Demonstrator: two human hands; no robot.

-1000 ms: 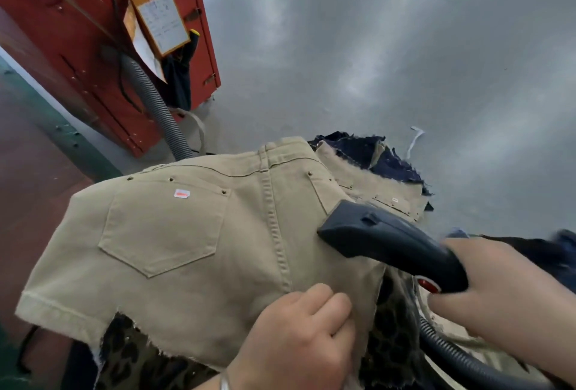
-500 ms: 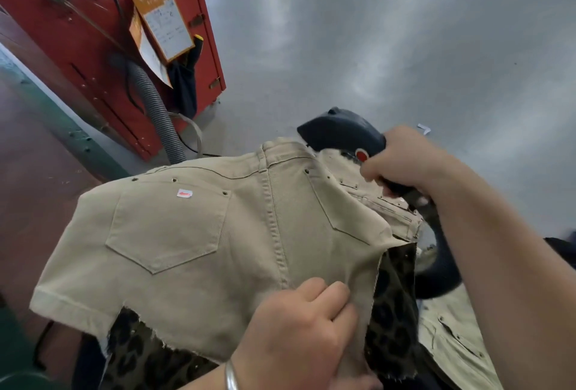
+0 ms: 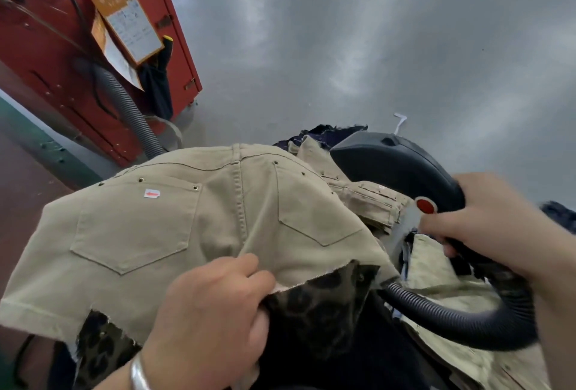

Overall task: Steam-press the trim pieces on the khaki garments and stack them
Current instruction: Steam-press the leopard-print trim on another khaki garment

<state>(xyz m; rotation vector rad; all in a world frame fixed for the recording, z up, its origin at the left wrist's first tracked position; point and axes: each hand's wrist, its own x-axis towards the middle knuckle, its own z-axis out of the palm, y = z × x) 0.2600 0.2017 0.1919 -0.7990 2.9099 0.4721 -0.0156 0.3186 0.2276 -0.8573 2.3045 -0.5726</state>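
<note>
From the head camera, we see a pair of khaki cotton shorts (image 3: 187, 227) with back pockets draped over a padded form, frayed hem toward us. Our left hand (image 3: 212, 318) pinches the raw hem with curled fingers, lifting it off the leopard-print trim (image 3: 324, 305) beneath. Our right hand (image 3: 486, 224) wraps its fingers around the handle of a black plastic steam iron (image 3: 402, 168), held just beside the waistband, its ribbed black hose (image 3: 461, 321) looping below. We judge the cloth soft, light and floppy, best taken at the hem.

Soft even daylight, sheen streaks on grey floor (image 3: 343, 47), wide-angle edge warping
</note>
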